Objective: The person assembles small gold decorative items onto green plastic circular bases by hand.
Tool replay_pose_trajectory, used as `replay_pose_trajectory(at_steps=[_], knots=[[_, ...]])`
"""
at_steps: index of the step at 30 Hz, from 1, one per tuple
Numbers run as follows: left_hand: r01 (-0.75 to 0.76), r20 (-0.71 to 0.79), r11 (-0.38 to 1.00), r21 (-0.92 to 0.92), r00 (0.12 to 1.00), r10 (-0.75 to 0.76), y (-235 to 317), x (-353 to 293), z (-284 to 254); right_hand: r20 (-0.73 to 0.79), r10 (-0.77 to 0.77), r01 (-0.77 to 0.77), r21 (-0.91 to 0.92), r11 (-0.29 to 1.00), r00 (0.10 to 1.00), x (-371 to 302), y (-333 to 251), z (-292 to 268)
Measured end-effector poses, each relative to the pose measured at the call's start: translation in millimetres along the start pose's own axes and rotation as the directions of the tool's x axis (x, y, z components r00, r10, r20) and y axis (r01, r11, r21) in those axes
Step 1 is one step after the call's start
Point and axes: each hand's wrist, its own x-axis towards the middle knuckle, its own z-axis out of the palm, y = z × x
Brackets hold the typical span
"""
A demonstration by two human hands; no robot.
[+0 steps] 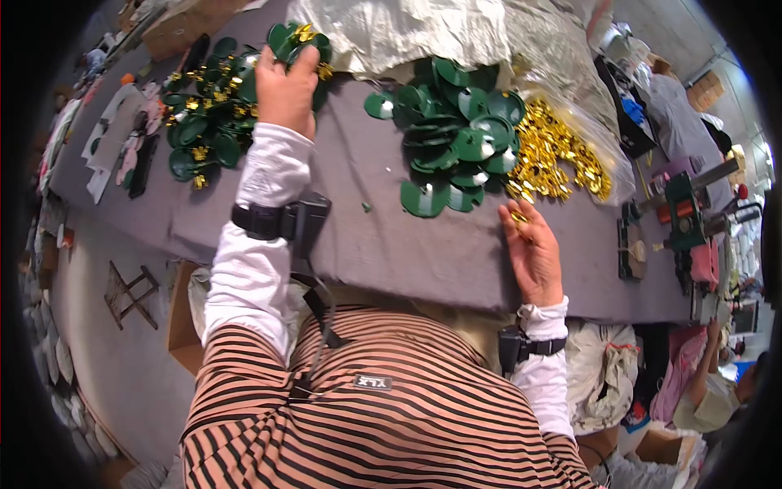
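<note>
At the far left of the table, my left hand reaches over a heap of finished-looking green discs with gold pieces. Its fingers and thumb close around a green disc bearing a gold piece; other discs touch it. Right of centre, my right hand is palm up, with a small shiny gold piece pinched at its fingertips. Just beyond that hand lie a stack of plain green discs and a loose pile of gold pieces on clear plastic.
Silvery sheeting covers the back of the grey-clothed table. A green metal hand-press-like tool stands at the right end. A folding stool is on the floor at left. Another person's sleeve shows at lower right.
</note>
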Motion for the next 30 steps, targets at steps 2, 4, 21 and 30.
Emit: replay_pose_trajectory(at_steps=[2,4,21,30], knots=[[-0.046,0.051,0.959,0.28,0.998,0.033,-34,-12,-12,-0.054,-0.061,0.058,-0.044,0.997,0.997,-1,6,-5],[-0.212,0.296,0.716,0.665,0.955,0.007,-55,-63,0,-0.16,-0.055,0.043,-0.082,0.996,0.986,-6,5,-1],[0.617,0.471,0.743,0.259,0.591,-0.655,-53,-158,41,0.009,-0.366,0.255,-0.733,0.63,0.93,-24,21,32],[0.163,0.623,0.834,0.528,0.593,-0.51,-67,-182,44,0.361,-0.442,0.442,-0.892,0.093,0.822,-18,30,42]])
